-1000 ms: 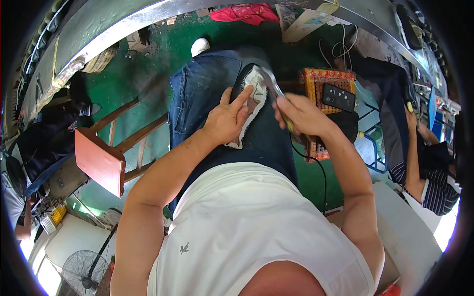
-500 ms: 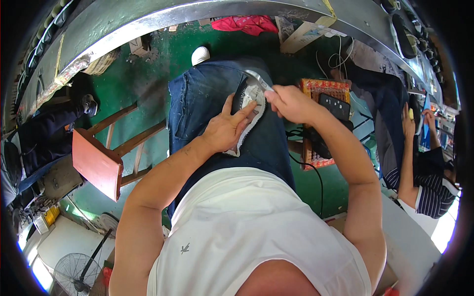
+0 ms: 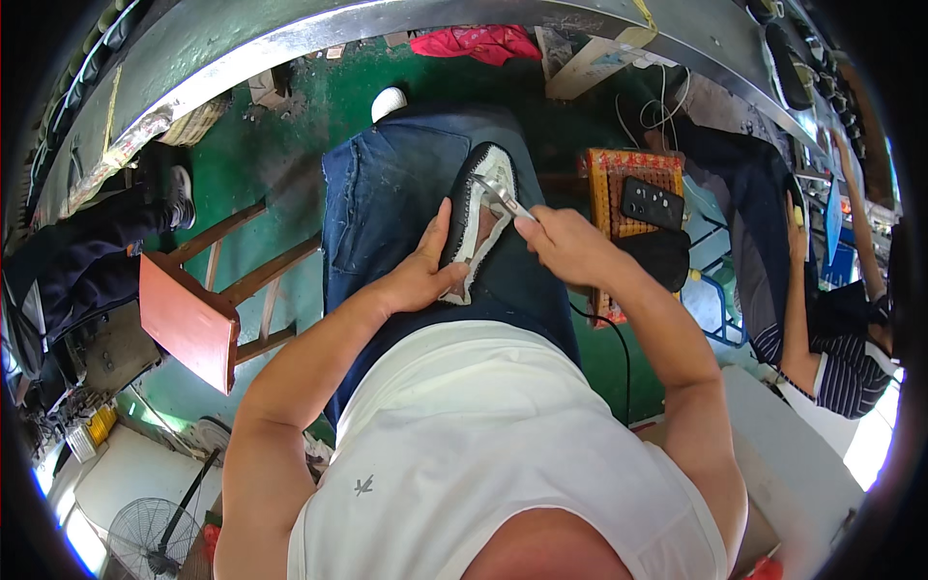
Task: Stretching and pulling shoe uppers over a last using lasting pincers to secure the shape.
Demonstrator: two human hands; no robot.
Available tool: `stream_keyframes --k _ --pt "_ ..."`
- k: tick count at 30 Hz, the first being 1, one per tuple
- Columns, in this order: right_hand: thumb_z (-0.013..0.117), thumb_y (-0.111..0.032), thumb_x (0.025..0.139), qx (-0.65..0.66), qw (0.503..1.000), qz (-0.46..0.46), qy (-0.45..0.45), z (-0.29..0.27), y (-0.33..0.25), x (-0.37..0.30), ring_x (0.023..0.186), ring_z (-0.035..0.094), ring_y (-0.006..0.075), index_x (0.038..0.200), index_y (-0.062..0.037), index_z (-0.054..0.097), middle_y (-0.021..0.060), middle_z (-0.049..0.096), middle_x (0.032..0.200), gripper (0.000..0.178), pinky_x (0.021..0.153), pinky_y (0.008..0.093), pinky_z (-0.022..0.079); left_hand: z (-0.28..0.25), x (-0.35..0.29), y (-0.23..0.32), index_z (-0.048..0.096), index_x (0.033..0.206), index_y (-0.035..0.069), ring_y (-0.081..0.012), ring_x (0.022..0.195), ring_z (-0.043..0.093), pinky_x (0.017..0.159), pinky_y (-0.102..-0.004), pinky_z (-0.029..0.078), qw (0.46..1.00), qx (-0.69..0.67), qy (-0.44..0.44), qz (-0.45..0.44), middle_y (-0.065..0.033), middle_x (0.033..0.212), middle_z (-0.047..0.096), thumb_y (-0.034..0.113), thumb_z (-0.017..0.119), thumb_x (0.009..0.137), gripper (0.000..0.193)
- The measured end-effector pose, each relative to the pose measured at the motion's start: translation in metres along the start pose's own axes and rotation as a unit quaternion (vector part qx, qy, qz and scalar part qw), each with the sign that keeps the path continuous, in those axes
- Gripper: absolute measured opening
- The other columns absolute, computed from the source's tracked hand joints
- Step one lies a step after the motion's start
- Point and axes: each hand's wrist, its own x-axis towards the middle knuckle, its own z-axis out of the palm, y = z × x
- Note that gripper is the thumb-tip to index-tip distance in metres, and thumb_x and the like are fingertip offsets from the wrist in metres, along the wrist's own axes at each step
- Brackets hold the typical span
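Note:
A dark shoe upper (image 3: 476,232) lies sole side up across my lap, its pale, stitched edge turned inward around a light and brownish underside. My left hand (image 3: 418,277) grips its left side near the lower end, thumb pointing up along the edge. In my right hand (image 3: 568,244) is a metal hammer (image 3: 508,201), its shiny head over the upper part of the shoe's underside. Whether the head touches the surface I cannot tell. Blue denim (image 3: 387,203) covers my legs under the shoe.
A beaded-cover stool (image 3: 609,174) on the right bears a black phone (image 3: 652,205) and a dark pouch (image 3: 662,256). An orange-topped wooden stool (image 3: 188,314) stands left. A metal-edged bench (image 3: 387,24) curves across the front. Other people sit on both sides.
My left hand has slid down from the shoe's underside to its left edge. The hammer has dropped lower onto the underside, and the shoe's rounded upper end now shows.

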Motion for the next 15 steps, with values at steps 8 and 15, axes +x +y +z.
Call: stream_keyframes --k 8,15 --pt "0.048 -0.038 0.105 -0.064 0.994 -0.069 0.052 0.04 0.015 -0.025 0.082 0.067 0.0416 0.095 0.0011 0.058 0.0224 0.067 0.083 0.042 0.074 0.0494 0.051 -0.001 0.012 -0.006 -0.006 0.159 0.001 -0.0309 0.15 0.026 0.12 -0.0342 0.026 0.996 0.005 0.067 0.05 -0.0269 0.162 0.021 0.024 0.068 0.096 0.1" --pt "0.044 -0.037 0.109 0.448 0.885 0.068 0.105 0.069 0.059 -0.021 0.067 0.063 0.0146 0.102 0.0003 0.059 0.0066 0.063 0.082 0.04 0.063 0.0298 0.051 -0.018 0.045 0.009 0.037 0.145 -0.008 -0.0295 0.126 0.056 0.108 -0.0373 0.042 0.982 -0.079 0.162 -0.056 -0.026 0.133 0.058 0.047 0.065 0.096 0.079"
